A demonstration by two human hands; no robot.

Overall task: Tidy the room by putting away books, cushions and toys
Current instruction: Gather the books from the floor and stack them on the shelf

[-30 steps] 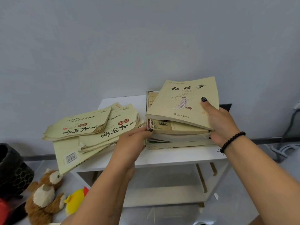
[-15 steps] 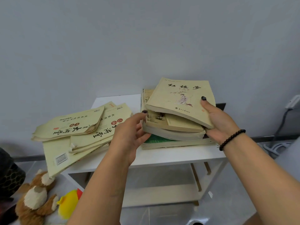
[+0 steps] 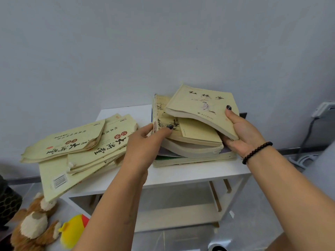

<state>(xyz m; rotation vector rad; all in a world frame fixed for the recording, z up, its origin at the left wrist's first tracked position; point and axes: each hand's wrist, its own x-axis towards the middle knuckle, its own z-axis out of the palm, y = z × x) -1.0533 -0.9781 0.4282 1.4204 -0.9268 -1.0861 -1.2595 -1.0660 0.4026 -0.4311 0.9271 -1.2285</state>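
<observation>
The right hand (image 3: 243, 131) grips the top book (image 3: 201, 107); the left hand (image 3: 145, 142) seemingly pinches a lower book (image 3: 188, 131) on the white bench (image 3: 181, 173).

Head view — downward, close over shelf (image 3: 181, 175)

books (image 3: 199, 113): matt yellowed paper, worn edges
table (image 3: 181, 173): smooth white, matt
plush toy (image 3: 34, 227): fuzzy cloth
bracelet (image 3: 257, 151): glossy dark beads

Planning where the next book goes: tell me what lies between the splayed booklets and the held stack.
In the head view, the left hand and bare white tabletop lie between the booklets and the book stack.
</observation>
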